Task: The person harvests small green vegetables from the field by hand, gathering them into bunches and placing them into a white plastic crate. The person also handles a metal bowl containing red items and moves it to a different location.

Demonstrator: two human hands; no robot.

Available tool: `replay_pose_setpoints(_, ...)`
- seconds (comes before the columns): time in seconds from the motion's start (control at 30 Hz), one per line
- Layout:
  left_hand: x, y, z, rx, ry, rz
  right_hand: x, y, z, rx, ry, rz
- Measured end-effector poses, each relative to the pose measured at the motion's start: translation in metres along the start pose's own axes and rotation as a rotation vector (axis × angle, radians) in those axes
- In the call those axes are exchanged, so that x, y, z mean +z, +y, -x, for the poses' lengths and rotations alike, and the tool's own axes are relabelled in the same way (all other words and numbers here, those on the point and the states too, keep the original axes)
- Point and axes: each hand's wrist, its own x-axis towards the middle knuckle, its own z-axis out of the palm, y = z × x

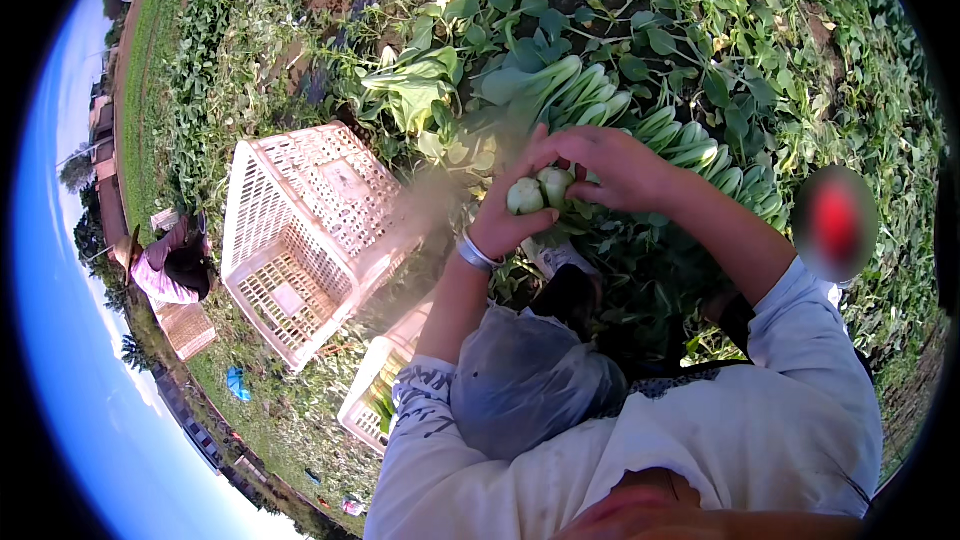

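Observation:
My left hand, with a metal bracelet at the wrist, is closed around pale green bases of bok choy. My right hand grips the same small bunch from the other side, thumb and fingers at a second base. The leaves below are mostly hidden by the hands. Just beyond the hands, a row of cut bok choy lies on the leafy ground, its pale stems side by side. It continues behind my right forearm as more bok choy.
An empty pale plastic crate lies tipped at the left. A second crate holding greens is by my left arm. A grey plastic bag is at my lap. Another person in a hat crouches far left beside crates. A loose leafy head lies ahead.

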Motion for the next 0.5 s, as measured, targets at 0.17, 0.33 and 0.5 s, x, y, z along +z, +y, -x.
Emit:
replay_pose_setpoints(0.17, 0.014, 0.012, 0.001, -0.042, -0.017, 0.344, -0.003, -0.008, 0.002, 0.005, -0.007, -0.177)
replay_pose_setpoints(0.33, 0.011, 0.003, 0.008, -0.212, 0.056, 0.371, 0.005, 0.03, -0.011, 0.097, -0.161, -0.534)
replay_pose_setpoints(0.5, -0.004, 0.009, -0.001, -0.044, -0.076, -0.256, -0.02, 0.168, -0.055, 0.323, 0.494, 0.398)
